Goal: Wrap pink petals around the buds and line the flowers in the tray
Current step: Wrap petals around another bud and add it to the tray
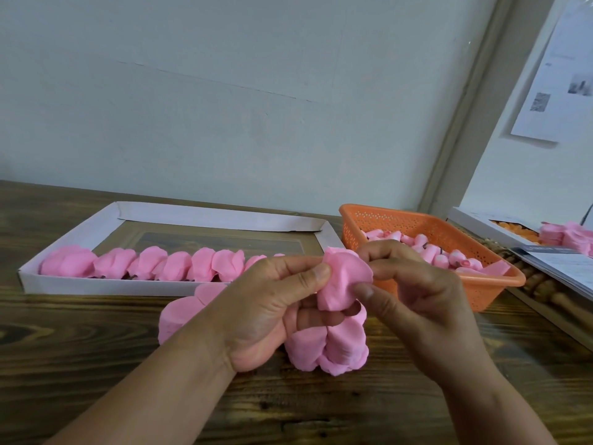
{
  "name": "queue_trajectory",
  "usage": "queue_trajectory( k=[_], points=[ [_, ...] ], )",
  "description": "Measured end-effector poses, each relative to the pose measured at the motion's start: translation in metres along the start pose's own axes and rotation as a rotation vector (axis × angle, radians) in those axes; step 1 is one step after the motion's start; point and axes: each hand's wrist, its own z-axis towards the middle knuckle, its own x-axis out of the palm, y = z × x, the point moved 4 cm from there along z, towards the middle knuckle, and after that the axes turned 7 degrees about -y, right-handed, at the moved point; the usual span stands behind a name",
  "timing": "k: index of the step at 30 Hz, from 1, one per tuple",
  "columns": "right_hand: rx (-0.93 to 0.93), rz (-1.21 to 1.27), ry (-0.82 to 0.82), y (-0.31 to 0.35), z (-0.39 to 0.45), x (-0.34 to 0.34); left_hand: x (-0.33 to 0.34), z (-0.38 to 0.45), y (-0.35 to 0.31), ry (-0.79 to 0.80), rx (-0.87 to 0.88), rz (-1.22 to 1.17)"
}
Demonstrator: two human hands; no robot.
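Above table (96, 364), left hand (269, 313) and right hand (414, 303) both pinching pink petal (345, 284); finished flowers (144, 263) lined in tray (57, 248).

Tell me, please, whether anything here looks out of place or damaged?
Nothing stands out. Flowers lie in a row in the white tray, buds fill the orange basket, and both hands hold a petal.

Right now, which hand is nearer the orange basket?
Right. The right hand is just in front of the orange basket, overlapping its near-left rim in view. The left hand is farther left, in front of the white tray; both pinch the pink petal.
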Motion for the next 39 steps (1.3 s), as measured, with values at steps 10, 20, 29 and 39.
queue_trajectory(
  k=[10,20,29,39],
  points=[
    [0.030,-0.001,-0.017,-0.003,0.002,0.005,-0.002,0.001,0.001,-0.024,0.006,0.040],
    [0.133,-0.026,-0.104,-0.008,0.001,0.004,-0.004,0.003,0.005,-0.071,-0.028,0.039],
    [0.332,0.113,-0.166,-0.012,-0.002,0.005,-0.005,0.002,0.004,-0.045,-0.041,0.034],
    [0.297,-0.138,-0.259,-0.001,0.002,0.011,-0.006,0.004,0.007,-0.076,-0.020,0.058]
  ],
)
